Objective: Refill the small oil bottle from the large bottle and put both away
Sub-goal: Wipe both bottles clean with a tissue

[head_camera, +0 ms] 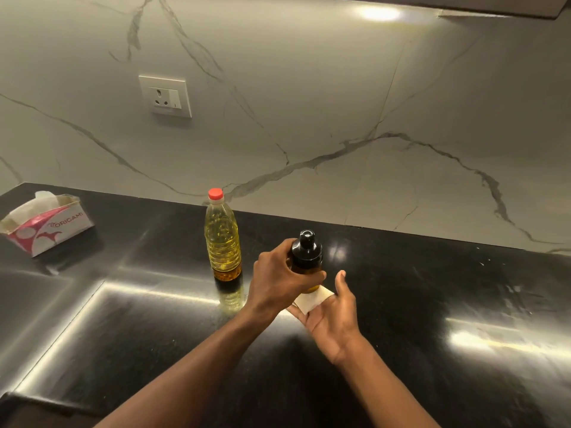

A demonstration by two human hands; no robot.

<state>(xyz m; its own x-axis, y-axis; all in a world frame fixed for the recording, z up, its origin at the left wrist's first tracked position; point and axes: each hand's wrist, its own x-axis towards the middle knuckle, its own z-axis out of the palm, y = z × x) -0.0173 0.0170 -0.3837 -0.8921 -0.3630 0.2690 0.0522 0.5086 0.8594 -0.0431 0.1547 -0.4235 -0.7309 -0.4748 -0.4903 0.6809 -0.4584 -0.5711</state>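
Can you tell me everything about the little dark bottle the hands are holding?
The small bottle is dark amber, glass-like, with a shiny black domed cap ending in a narrow knob. The cap is on. It stands about upright above the black counter. The left hand wraps around its body. Its base meets a folded white tissue lying on the open right hand. Its oil level cannot be seen.

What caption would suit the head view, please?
Left hand grips small oil bottle over tissue in right hand; large bottle stands capped.
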